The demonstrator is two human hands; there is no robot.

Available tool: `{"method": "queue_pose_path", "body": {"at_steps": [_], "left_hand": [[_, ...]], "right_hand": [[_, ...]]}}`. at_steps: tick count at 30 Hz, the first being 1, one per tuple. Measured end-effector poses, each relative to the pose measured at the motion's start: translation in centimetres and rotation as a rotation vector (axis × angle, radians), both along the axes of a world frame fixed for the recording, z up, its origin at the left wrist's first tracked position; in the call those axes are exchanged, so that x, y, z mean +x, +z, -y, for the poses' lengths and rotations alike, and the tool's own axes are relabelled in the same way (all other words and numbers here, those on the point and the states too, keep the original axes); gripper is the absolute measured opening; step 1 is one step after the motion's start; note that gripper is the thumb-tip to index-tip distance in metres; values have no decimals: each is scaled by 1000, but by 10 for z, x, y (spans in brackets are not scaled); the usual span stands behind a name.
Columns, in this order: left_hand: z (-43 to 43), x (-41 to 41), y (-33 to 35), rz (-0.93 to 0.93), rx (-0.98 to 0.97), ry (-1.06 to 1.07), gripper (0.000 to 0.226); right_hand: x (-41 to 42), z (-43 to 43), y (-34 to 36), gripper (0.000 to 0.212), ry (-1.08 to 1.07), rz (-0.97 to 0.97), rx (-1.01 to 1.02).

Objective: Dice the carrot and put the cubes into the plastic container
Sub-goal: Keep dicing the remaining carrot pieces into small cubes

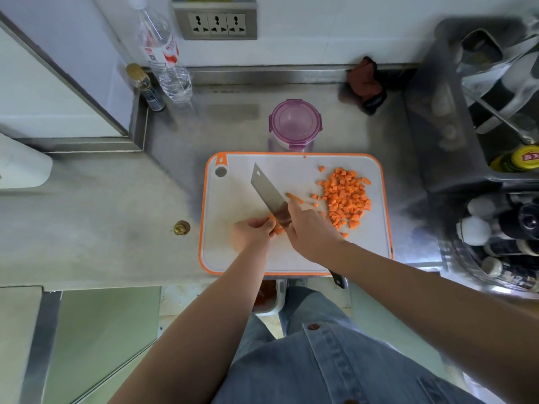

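A white cutting board (pixel 233 258) with an orange rim lies on the steel counter. My left hand (pixel 252 233) pins a small remaining carrot piece (pixel 278 228) on the board. My right hand (pixel 309 231) grips a cleaver (pixel 267 191), whose blade rests against that piece and points up-left. A heap of orange carrot cubes (pixel 347 196) fills the board's right side, and one thin strip (pixel 294 197) lies beside the blade. The round plastic container (pixel 294 122) with purple rim stands just behind the board, and it looks empty.
Two bottles (pixel 163 56) stand at the back left corner, a dark cloth (pixel 364 81) at the back wall. A dish rack (pixel 481 91) and several condiment bottles (pixel 501 228) crowd the right. A small brass knob (pixel 180 228) sits left of the board.
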State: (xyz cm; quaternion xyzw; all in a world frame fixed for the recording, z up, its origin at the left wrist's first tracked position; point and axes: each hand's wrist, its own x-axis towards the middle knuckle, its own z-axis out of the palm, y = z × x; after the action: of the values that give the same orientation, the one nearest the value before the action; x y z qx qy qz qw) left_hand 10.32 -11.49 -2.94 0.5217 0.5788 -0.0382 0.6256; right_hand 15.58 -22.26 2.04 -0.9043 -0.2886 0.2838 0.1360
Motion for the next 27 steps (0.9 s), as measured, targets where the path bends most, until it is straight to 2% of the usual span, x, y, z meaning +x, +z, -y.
{"method": "queue_pose_path", "body": {"at_steps": [3,9,12,27], "left_hand": [[4,-2,1,-3,17,16,4],[6,0,-3,-19,77,-14,3],[8,2,-4,-48,107,-30,6],[-1,8,-12,-82,103,-59,8]], "right_hand": [[-4,0,-1,31,4,-13,-30],[-10,0,-6,25,-29,-47,-47],[-12,0,-9,32,-41,-48,-53],[-13,-13,-23,34,-45,-71,-86]]}}
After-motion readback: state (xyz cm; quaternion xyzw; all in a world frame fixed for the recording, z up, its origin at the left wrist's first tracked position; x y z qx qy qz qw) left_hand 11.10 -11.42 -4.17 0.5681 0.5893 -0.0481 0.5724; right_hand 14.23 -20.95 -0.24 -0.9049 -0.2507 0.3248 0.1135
